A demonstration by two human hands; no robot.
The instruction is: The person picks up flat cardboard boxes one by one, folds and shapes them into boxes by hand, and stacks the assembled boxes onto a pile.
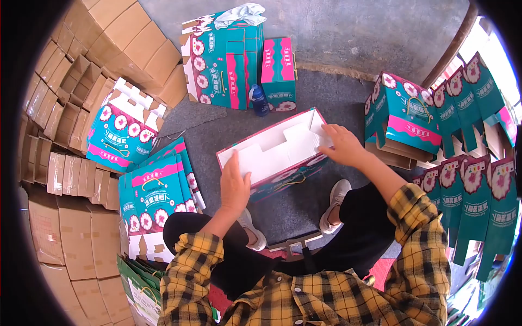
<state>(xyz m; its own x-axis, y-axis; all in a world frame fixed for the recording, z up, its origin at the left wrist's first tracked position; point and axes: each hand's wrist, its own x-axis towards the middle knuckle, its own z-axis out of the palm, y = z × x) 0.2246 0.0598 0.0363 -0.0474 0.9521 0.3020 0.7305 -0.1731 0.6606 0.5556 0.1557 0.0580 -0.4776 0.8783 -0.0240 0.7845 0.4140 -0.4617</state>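
Observation:
Between my hands a teal and pink gift box [273, 152] stands on the floor, white flaps folded at its top. My left hand [235, 187] is on the box's left end, with the fingers along the edge and the thumb at the near side. At the right end my right hand [346, 146] grips the rim, its fingertips over the corner. A string handle is visible on the box's near face. The inside below the flaps is hidden.
Flattened printed boxes [155, 201] lean at the left beside stacked brown cartons [70, 228]. A blue bottle [259, 101] stands ahead near printed cardboard stacks [217, 65]. More printed boxes [405, 114] sit at the right. My shoes [336, 202] flank the box.

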